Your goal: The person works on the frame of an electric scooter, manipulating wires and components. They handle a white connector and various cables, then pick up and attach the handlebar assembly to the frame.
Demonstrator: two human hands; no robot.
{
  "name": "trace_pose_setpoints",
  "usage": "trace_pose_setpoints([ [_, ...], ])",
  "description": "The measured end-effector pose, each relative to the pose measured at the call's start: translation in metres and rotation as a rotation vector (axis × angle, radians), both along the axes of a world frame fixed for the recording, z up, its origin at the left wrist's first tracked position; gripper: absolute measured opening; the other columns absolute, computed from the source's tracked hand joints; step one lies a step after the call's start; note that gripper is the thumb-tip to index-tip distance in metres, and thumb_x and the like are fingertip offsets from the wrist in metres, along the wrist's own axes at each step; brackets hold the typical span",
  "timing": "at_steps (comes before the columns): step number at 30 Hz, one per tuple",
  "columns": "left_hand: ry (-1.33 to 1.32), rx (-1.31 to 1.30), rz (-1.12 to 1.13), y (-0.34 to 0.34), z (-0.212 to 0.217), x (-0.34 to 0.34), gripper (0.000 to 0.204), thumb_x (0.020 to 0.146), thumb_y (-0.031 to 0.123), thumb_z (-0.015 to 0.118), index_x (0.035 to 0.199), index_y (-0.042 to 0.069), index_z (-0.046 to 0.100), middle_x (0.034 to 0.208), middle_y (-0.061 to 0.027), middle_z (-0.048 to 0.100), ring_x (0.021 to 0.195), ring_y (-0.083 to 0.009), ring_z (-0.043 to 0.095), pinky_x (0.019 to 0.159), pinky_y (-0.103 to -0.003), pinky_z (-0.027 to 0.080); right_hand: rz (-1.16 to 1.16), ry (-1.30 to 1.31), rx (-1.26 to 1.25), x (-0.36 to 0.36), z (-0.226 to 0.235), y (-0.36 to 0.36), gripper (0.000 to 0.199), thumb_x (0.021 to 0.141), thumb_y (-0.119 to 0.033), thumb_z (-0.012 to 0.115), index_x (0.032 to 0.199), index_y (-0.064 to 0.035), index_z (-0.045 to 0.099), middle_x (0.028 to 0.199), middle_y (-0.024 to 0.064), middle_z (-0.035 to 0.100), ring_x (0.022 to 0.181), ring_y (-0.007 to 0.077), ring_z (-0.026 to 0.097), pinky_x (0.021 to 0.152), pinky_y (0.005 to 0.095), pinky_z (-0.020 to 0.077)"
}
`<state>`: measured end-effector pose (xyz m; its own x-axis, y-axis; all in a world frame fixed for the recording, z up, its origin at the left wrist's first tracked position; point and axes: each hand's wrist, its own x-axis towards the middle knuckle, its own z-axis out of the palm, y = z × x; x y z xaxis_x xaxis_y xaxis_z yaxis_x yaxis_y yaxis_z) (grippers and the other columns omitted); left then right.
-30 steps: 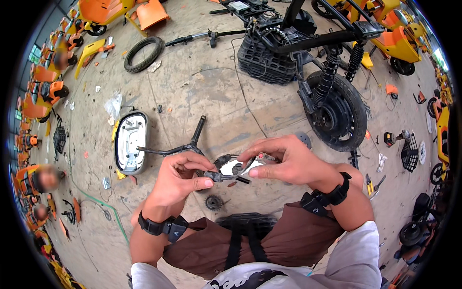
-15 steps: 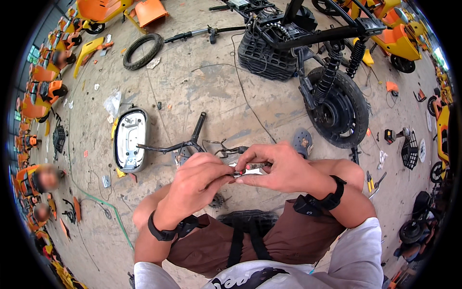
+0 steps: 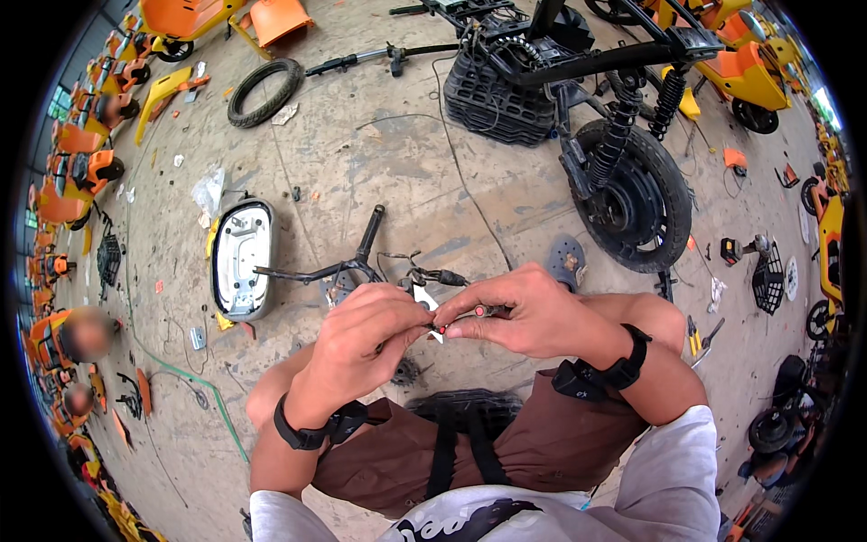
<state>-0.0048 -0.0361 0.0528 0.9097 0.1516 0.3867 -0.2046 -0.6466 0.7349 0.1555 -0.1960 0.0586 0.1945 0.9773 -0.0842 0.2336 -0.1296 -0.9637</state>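
My left hand [image 3: 366, 330] and my right hand [image 3: 519, 312] meet above my lap, their fingertips pinching a small dark piece with red spots [image 3: 440, 330]; its kind is too small to tell. Inside my right hand's curled fingers lies a short dark rod-like end with a red tip [image 3: 489, 311], partly hidden. Just beyond my hands, black handlebars [image 3: 363, 253] rest on the floor, with dark cables [image 3: 442, 277] trailing beside them. A white pointed scrap [image 3: 426, 296] shows beneath my fingers.
A white-lined oval shell [image 3: 244, 262] lies to the left. Ahead on the right stands a black scooter frame [image 3: 596, 70] with its rear wheel [image 3: 632, 203]. A loose tyre [image 3: 265, 93], a cordless drill [image 3: 745, 248] and pliers [image 3: 694, 336] lie around. Orange-yellow scooters [image 3: 77, 212] line the sides.
My fingertips have shifted slightly, and the red spots between them sit a little lower. The rod-like end in my right hand has turned so its red tip shows differently.
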Motion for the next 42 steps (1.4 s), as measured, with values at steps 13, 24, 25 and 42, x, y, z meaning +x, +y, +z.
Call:
trace_pose_setpoints([
  [13, 0.106, -0.066, 0.066, -0.001, 0.003, -0.003, 0.024, 0.064, -0.006, 0.077, 0.085, 0.0, 0.067, 0.081, -0.011, 0.068, 0.085, -0.0285, 0.066, 0.081, -0.038, 0.052, 0.015, -0.026, 0.151, -0.001, -0.007, 0.0, 0.022, 0.083, -0.006, 0.069, 0.105, -0.0067, 0.071, 0.099, 0.0133, 0.071, 0.089, 0.0224, 0.07, 0.077, 0.0309, 0.055],
  [24, 0.145, -0.054, 0.185, -0.002, 0.001, -0.002, 0.019, 0.069, -0.002, 0.076, 0.087, 0.0, 0.069, 0.079, -0.0129, 0.067, 0.081, -0.0295, 0.064, 0.081, -0.037, 0.05, -0.16, -0.447, 0.047, 0.0, -0.005, -0.004, 0.035, 0.083, -0.017, 0.066, 0.117, -0.0051, 0.065, 0.094, 0.0108, 0.058, 0.086, 0.0282, 0.06, 0.074, 0.0343, 0.0496],
  [25, 0.151, -0.066, 0.193, -0.002, 0.001, -0.001, 0.02, 0.069, -0.002, 0.076, 0.088, 0.0, 0.069, 0.079, -0.013, 0.067, 0.08, -0.0294, 0.064, 0.079, -0.037, 0.05, -0.144, -0.473, 0.057, 0.0, -0.008, -0.005, 0.043, 0.084, -0.019, 0.064, 0.123, -0.0023, 0.059, 0.096, 0.0122, 0.056, 0.086, 0.0306, 0.058, 0.076, 0.0362, 0.0487],
  [42, -0.031, 0.053, 0.207, 0.009, 0.001, -0.004, 0.02, 0.072, -0.007, 0.07, 0.09, 0.001, 0.066, 0.081, -0.0113, 0.065, 0.076, -0.0279, 0.061, 0.07, -0.036, 0.049, -0.08, -0.716, -0.143, 0.027, -0.015, -0.009, 0.033, 0.09, -0.027, 0.059, 0.117, -0.0093, 0.064, 0.091, 0.0138, 0.066, 0.087, 0.0328, 0.062, 0.075, 0.0403, 0.049],
])
